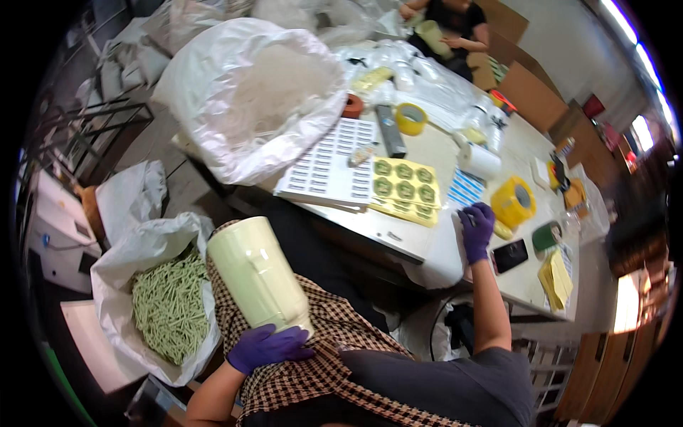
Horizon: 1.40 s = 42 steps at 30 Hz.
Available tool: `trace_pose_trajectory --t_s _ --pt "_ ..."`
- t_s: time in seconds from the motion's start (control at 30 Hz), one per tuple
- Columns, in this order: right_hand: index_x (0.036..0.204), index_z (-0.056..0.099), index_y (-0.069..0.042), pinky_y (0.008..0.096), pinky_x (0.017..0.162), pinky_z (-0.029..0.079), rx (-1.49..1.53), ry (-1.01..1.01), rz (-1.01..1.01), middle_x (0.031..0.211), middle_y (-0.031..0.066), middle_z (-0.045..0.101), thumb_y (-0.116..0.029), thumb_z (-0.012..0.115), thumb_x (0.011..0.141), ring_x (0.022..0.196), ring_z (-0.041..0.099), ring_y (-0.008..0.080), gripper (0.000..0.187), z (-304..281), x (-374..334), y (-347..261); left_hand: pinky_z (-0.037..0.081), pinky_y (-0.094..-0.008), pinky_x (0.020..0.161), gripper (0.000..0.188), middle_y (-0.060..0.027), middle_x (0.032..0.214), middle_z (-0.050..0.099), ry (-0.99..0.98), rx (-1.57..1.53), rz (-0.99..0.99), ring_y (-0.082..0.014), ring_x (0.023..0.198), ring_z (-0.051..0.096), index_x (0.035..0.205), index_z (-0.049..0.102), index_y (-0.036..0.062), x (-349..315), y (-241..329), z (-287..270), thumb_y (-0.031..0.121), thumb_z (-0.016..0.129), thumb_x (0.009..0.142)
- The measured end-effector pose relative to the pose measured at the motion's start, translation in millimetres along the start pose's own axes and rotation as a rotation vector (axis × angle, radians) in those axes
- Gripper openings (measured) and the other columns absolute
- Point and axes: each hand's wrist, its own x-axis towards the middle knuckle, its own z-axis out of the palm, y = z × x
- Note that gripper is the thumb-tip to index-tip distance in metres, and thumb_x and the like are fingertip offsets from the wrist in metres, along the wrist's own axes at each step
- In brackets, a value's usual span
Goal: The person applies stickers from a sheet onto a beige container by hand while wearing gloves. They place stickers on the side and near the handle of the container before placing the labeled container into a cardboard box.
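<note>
A glossy cream cylinder [257, 267], narrower at its near end, lies tilted across my lap on a checked apron. My left hand [269, 349], in a purple glove, grips that near end with its fingers bent over it. My right hand [477, 231], gloved the same way, is at the table's near edge with its fingers curled together. Whatever its fingertips may pinch is hidden. Just beyond them lies a small sheet of blue-and-white labels [466, 187]. White plastic [445, 249] drapes over the edge beside that hand.
On the table [398, 238] are white label sheets [331, 164], round green stickers [404, 188], a yellow tape roll [514, 201] and a phone [509, 256]. A large white sack [213, 107] stands far left; a sack of green sticks [169, 306] sits left. Across the table, a person [455, 28] holds a similar cylinder.
</note>
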Motion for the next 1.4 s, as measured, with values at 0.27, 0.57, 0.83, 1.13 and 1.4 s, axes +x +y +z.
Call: trace_pose_trajectory --t_s 0.27,0.57,0.83,1.13,1.4 --pt "0.091 0.066 0.001 0.0326 0.082 0.049 0.845 -0.638 -0.154 0.092 0.0078 0.062 -0.001 0.069 0.088 0.089 0.061 0.0207 0.005 51 37 -272 0.046 -0.0302 0.100 0.056 0.0109 0.149 0.051 -0.039 0.054 0.251 -0.0097 0.132 0.055 0.149 0.038 0.0537 2 -16 11 0.027 0.052 0.101" --pt "0.096 0.074 0.000 0.0345 0.080 0.051 1.052 -1.205 -0.075 0.089 0.0114 0.066 -0.018 0.069 0.091 0.086 0.062 0.0222 0.019 128 39 -375 0.050 -0.0258 0.099 0.046 0.0104 0.141 0.058 -0.011 -0.088 0.071 -0.0073 0.126 0.057 0.140 0.053 0.0371 -16 5 21 0.020 0.057 0.098" --pt "0.130 0.060 -0.006 0.0343 0.074 0.052 0.990 -0.833 -0.026 0.105 0.0113 0.053 -0.015 0.083 0.079 0.083 0.056 0.0203 0.056 136 17 -379 0.045 -0.0387 0.107 0.049 0.0088 0.139 0.057 -0.193 -0.107 0.123 -0.0100 0.127 0.058 0.144 0.048 0.0432 11 -21 -11 0.024 0.053 0.099" --pt "0.102 0.073 -0.003 0.0374 0.086 0.053 0.472 -0.184 -0.136 0.108 0.0144 0.071 -0.008 0.080 0.081 0.097 0.068 0.0296 0.022 86 61 -181 0.050 -0.0528 0.103 0.036 -0.0239 0.126 0.063 0.722 -1.093 -1.096 -0.0372 0.118 0.062 0.104 0.067 0.0084 37 -93 -132 0.034 0.079 0.081" --pt "0.103 0.077 -0.004 0.0409 0.090 0.053 0.280 -0.408 -0.004 0.104 0.0170 0.074 -0.024 0.081 0.079 0.099 0.069 0.0341 0.032 135 61 -119 0.053 -0.0490 0.100 0.058 -0.0236 0.126 0.065 0.696 -1.944 -0.952 -0.0353 0.112 0.065 0.110 0.061 0.0050 29 -126 26 0.057 0.070 0.086"
